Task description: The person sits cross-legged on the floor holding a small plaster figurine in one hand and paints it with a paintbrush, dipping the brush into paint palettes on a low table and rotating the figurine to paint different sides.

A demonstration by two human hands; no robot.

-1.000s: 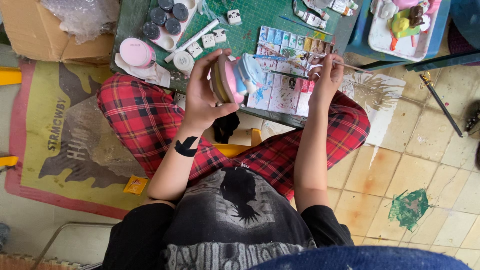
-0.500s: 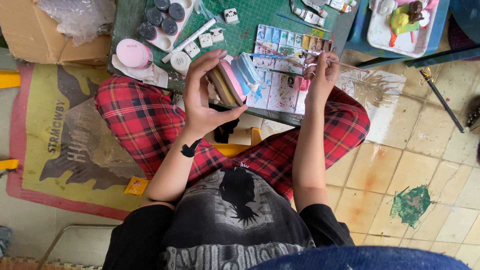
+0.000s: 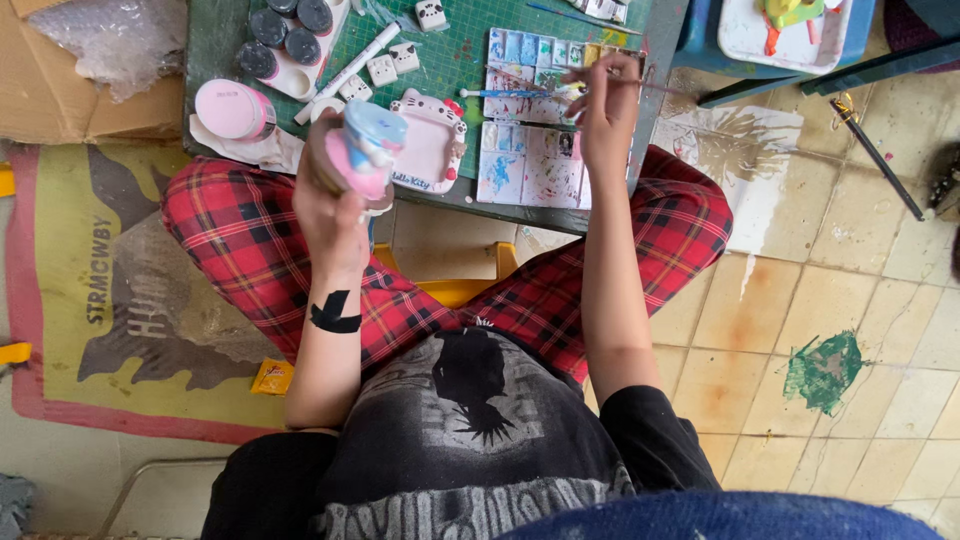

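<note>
1. Pink and pale blue paint covers the small figure [image 3: 365,150] that the left hand [image 3: 330,205] grips from below, fingers wrapped round its base; the figure stands raised above the person's left knee, at the near edge of the green surface [image 3: 450,60].
2. The right hand [image 3: 603,115] is closed round a thin paintbrush [image 3: 640,82], pinched between the fingertips; the brush lies nearly level, its tip pointing right, over the far end of the paint palette [image 3: 530,50].
3. Just under the right hand a second palette sheet [image 3: 530,170] lies smeared with blue and dark dabs; a blue-handled brush [image 3: 500,93] rests between the two palettes.
4. Between the hands a pink cat-shaped tray [image 3: 432,150] lies flat on the surface, partly hidden by the figure.
5. Left of it a round pink-lidded jar [image 3: 232,108] sits on a crumpled white cloth [image 3: 255,150]; a white tray with dark paint pots [image 3: 290,30] lies beyond, and a white pen [image 3: 350,70] slants beside several small white square pieces [image 3: 383,70].
6. Red plaid trousers [image 3: 230,230] cover both crossed legs under the surface; a yellow stool [image 3: 450,290] shows between them.
7. On the tiled floor a green paint stain [image 3: 825,370] marks the right side; a yellow printed mat [image 3: 110,300] lies on the left.
</note>
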